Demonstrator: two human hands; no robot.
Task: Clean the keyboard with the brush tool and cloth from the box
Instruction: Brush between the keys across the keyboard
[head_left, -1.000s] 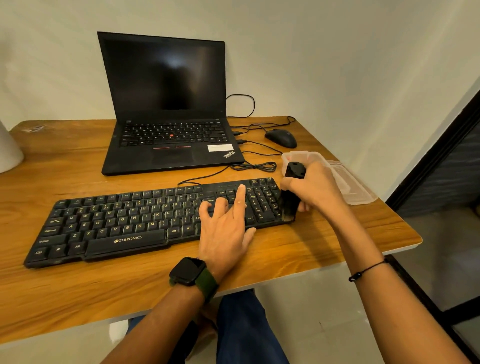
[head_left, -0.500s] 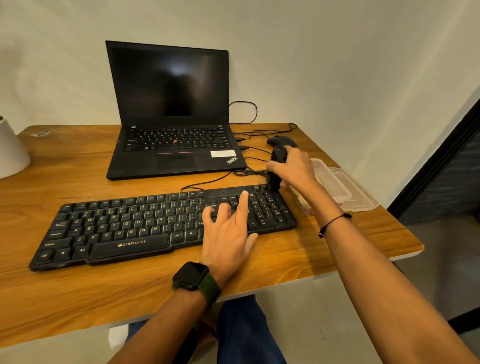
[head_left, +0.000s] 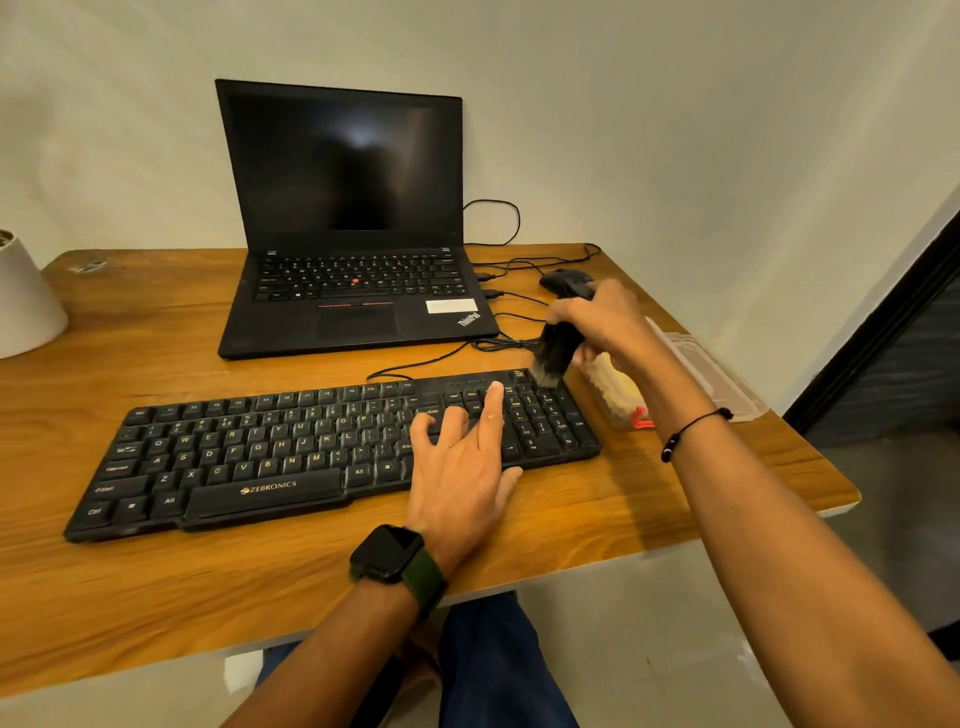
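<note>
A black Zebronics keyboard (head_left: 249, 452) lies across the wooden desk. My left hand (head_left: 460, 462) rests flat on its right half, fingers spread over the keys. My right hand (head_left: 605, 317) grips a black brush tool (head_left: 556, 353), bristles pointing down at the keyboard's top right corner above the number pad. Just right of the keyboard stands a clear plastic box (head_left: 618, 395) with something yellow and a red piece inside; my right forearm partly hides it.
An open black laptop (head_left: 353, 291) sits behind the keyboard, with cables (head_left: 498, 343) running to its right. A black mouse (head_left: 558, 280) lies behind my right hand. The box's clear lid (head_left: 727, 379) lies near the desk's right edge. A white object (head_left: 23, 306) stands far left.
My right hand carried the brush from the keyboard's right end back to its top right corner, and the bristles now show tilted over the corner keys. My left hand stayed put.
</note>
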